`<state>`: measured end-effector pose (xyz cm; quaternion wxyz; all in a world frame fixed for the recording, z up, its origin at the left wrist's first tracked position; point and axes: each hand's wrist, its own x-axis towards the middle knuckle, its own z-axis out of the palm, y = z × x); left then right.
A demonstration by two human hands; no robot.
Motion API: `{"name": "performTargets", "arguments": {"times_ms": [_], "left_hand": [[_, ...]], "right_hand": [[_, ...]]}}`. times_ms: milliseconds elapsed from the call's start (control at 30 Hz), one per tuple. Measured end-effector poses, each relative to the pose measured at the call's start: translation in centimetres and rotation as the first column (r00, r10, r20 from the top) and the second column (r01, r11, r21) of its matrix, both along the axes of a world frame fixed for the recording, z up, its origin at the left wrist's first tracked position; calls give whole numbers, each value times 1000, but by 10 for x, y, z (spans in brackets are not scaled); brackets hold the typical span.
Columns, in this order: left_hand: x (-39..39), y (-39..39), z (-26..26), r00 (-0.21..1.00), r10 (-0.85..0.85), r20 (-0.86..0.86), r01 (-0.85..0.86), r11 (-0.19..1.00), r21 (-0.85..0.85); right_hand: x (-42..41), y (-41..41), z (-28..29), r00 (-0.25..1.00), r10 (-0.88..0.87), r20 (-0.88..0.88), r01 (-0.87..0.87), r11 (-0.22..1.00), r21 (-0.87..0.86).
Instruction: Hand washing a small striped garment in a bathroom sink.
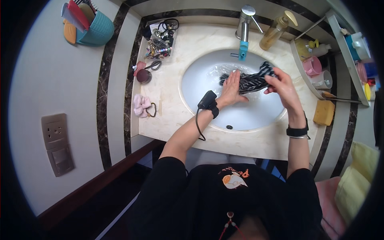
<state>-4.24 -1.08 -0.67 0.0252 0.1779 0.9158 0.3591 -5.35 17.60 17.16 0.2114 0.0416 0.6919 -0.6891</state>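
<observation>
A black cloth with a light striped pattern (253,81) is stretched across the white oval washbasin (198,102), in moving water. My right hand (280,85) grips its right end between thumb and fingers, near the basin's right side. Flat on the cloth's left part lies my left hand (232,88), fingers extended and thumb spread; whether it grips any cloth cannot be told. Behind the cloth, the chrome faucet (246,21) has a turquoise spout extension (243,50) pointing down into the basin.
A pump bottle (276,31) stands right of the faucet. At the counter's left are a clear box of hair accessories (160,42), a round dark container (144,76) and a pink scrunchie (141,105). Shelves with cups (312,66) and a yellow block (324,112) flank the right edge.
</observation>
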Motion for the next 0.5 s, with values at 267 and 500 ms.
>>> {"name": "performTargets", "arguments": {"times_ms": [267,500], "left_hand": [[2,11,44,849,-150,506,-173,827,535],[-4,6,107,837,-170,520,-112,877,467]], "right_hand": [[3,78,-32,989,-135,-65,148,947,284],[21,43,-110,943,176,-282,-24,882,470]]}}
